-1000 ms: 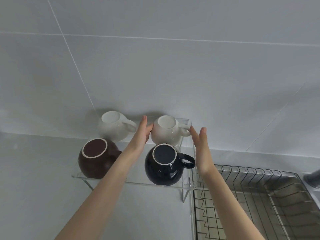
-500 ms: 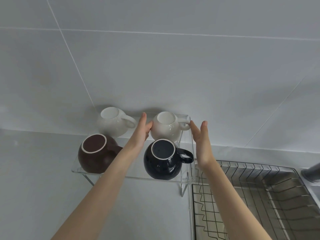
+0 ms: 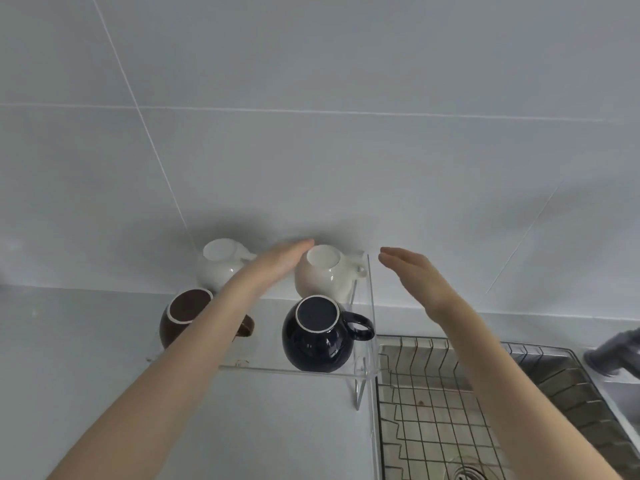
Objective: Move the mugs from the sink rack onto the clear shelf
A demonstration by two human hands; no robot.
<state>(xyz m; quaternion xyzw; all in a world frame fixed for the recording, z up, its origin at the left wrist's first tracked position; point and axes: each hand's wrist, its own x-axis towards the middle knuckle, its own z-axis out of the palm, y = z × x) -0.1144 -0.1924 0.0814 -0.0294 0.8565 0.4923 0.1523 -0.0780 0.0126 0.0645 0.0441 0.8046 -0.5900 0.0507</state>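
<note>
Nearest the camera, at the lower right, the wire sink rack [image 3: 433,424] sits in a steel sink [image 3: 568,386] with nothing on its grid, and a round drain [image 3: 465,474] shows through the wires at the bottom edge. A blurred grey object, too unclear to name, sits at the far right edge. To the left of the sink a pale grey counter [image 3: 86,375] runs back to the wall.

Both bare forearms reach forward over the counter. The clear shelf [image 3: 294,370] stands on the counter just beside the sink's left edge, its transparent right side panel rising between the mugs and the right arm. Four mugs rest on it, all upside down with their bases showing. In the front row, the brown mug [image 3: 180,317] is partly covered by the left forearm, and the dark navy mug [image 3: 317,336] has a glossy round body, a pale ring around its base and a handle pointing right. Behind them stand the left white mug [image 3: 218,268] and the right white mug [image 3: 327,275], both with handles pointing right.

The left hand [image 3: 277,263] lies flat between the two white mugs, fingers straight and pressed together, against or just beside the right one. The right hand [image 3: 412,271] hovers outside the shelf's side panel, fingers extended together, holding nothing. A white tiled wall [image 3: 346,150] stands behind.
</note>
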